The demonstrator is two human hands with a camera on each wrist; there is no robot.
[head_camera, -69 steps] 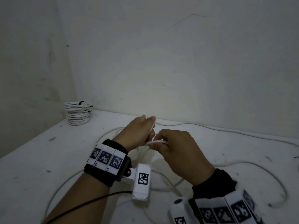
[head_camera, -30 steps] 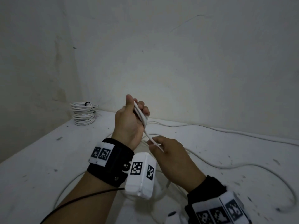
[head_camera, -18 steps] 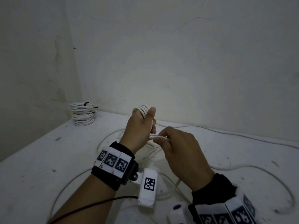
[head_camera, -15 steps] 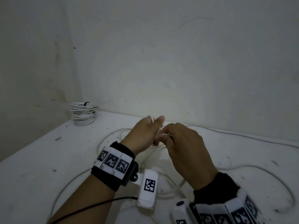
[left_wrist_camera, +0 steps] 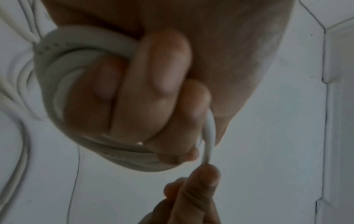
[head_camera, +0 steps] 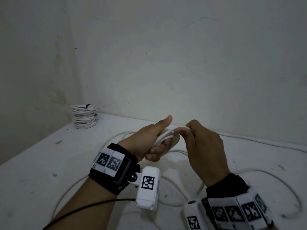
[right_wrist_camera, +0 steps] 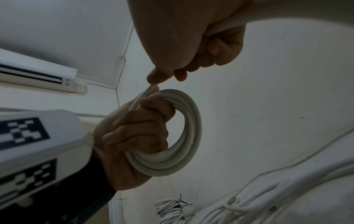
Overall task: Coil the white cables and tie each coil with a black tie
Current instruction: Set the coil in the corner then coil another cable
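Observation:
My left hand (head_camera: 157,147) is held above the table with its fingers curled through a small coil of white cable (head_camera: 169,138), thumb pointing up. The right wrist view shows the coil (right_wrist_camera: 191,130) as several turns around the left hand's fingers (right_wrist_camera: 145,121). My right hand (head_camera: 186,131) pinches the running end of the cable just right of the coil's top. In the left wrist view this strand (left_wrist_camera: 208,133) runs taut from the coil (left_wrist_camera: 53,72) to the right hand's fingertips (left_wrist_camera: 203,177). The rest of the cable (head_camera: 249,171) lies in loose loops on the white table.
A stack of finished white coils (head_camera: 83,117) with a black tie (head_camera: 88,106) on top stands in the far left corner against the wall. Loose cable (head_camera: 265,143) trails along the wall to the right. The table's left edge (head_camera: 33,146) falls away.
My left hand has rolled so that its thumb points up and the coil shows beside it. My right hand has carried the pinched strand up and right, over the coil's top.

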